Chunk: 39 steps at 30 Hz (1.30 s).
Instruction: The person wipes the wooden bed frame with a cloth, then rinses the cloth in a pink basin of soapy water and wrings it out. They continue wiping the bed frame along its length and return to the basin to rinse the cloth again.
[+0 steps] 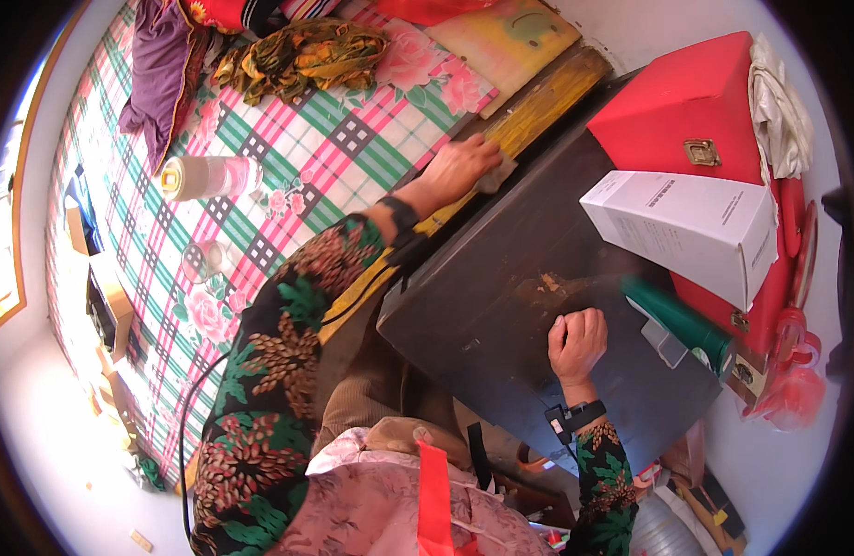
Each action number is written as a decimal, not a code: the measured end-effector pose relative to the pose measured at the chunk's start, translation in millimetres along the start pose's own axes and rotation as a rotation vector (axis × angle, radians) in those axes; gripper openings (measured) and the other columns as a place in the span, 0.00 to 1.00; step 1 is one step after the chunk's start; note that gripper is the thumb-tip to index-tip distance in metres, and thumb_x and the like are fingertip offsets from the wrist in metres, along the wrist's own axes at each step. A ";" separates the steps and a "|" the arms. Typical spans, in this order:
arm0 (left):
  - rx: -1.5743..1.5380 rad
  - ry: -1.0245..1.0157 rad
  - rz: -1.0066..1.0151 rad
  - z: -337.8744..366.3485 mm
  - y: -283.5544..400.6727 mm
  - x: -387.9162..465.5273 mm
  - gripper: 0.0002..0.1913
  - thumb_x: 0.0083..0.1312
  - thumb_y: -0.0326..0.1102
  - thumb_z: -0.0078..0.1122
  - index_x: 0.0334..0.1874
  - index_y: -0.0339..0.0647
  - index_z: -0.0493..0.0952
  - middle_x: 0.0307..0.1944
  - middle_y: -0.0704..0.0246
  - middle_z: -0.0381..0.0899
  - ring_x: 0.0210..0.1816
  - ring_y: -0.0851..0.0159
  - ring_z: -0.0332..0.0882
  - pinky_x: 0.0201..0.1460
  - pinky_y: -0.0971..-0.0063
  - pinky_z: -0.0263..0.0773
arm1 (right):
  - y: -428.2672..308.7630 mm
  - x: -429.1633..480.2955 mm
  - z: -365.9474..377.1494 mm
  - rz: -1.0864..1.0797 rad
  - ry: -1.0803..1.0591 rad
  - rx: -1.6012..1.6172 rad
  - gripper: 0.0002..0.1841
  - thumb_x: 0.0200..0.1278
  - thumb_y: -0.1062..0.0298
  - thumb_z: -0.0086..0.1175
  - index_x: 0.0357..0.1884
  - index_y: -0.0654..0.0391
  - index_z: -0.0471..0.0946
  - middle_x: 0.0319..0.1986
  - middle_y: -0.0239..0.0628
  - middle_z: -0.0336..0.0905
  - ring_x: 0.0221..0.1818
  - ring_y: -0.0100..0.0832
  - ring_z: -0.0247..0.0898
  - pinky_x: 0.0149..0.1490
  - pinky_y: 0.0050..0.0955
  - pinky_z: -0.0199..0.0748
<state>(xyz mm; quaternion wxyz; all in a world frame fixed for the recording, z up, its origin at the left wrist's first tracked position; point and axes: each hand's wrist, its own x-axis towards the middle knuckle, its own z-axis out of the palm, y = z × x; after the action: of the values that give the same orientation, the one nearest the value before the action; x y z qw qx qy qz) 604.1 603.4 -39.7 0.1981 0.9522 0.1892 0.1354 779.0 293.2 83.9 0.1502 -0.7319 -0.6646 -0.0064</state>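
Observation:
My left hand (458, 170) reaches over the yellow wooden edge board (548, 101) of the bed and grips a small pale cloth or sponge (498, 177). Most of that piece is hidden under my fingers, and it lies against the board beside the dark table. My right hand (580, 340) is curled into a loose fist on the dark tabletop (482, 285), with nothing visible in it. A worn, light-brown patch (551, 283) marks the surface just above this fist. Both wrists carry black straps, the right one with a small device.
Along the table's far side are a red case (684, 104), a white carton (684, 222) with printing and a green cylinder (677, 323). On the plaid bed cover (316, 174) stand a capped bottle (211, 178), a drinking glass (203, 261) and a crumpled patterned scarf (302, 59).

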 end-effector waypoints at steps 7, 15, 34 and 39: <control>-0.069 -0.066 -0.165 -39.3 32.1 -159.6 0.18 0.58 0.23 0.58 0.51 0.46 0.80 0.49 0.69 0.77 0.55 0.58 0.77 0.51 0.66 0.80 | -3.2 -2.3 -0.2 0.009 -0.005 -0.028 0.10 0.67 0.67 0.56 0.30 0.54 0.68 0.29 0.41 0.65 0.34 0.46 0.67 0.38 0.45 0.69; -0.021 -0.074 -0.165 -52.3 54.7 -223.8 0.23 0.58 0.24 0.58 0.57 0.45 0.79 0.52 0.68 0.76 0.57 0.59 0.77 0.44 0.69 0.82 | -5.5 -2.5 2.5 -0.010 -0.006 -0.064 0.11 0.69 0.67 0.55 0.30 0.55 0.67 0.30 0.43 0.64 0.35 0.48 0.67 0.39 0.46 0.68; -0.039 0.139 -0.389 -29.1 47.1 -196.6 0.13 0.61 0.28 0.61 0.48 0.48 0.80 0.46 0.70 0.77 0.51 0.59 0.79 0.49 0.67 0.80 | -5.3 -4.3 2.6 -0.030 0.017 -0.027 0.10 0.69 0.68 0.55 0.30 0.57 0.68 0.30 0.44 0.65 0.36 0.49 0.67 0.39 0.47 0.68; -0.054 0.303 -0.300 -16.5 23.4 -105.4 0.09 0.62 0.29 0.58 0.44 0.46 0.77 0.44 0.69 0.74 0.49 0.58 0.77 0.46 0.66 0.79 | -5.5 -3.4 2.7 -0.027 0.002 -0.037 0.10 0.69 0.69 0.54 0.30 0.57 0.68 0.30 0.45 0.65 0.36 0.50 0.67 0.39 0.48 0.68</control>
<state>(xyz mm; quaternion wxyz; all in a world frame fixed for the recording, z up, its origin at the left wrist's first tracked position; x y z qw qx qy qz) 511.8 545.3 -34.3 0.2110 0.8763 0.3528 0.2511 772.7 290.8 81.7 0.1372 -0.7256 -0.6739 -0.0212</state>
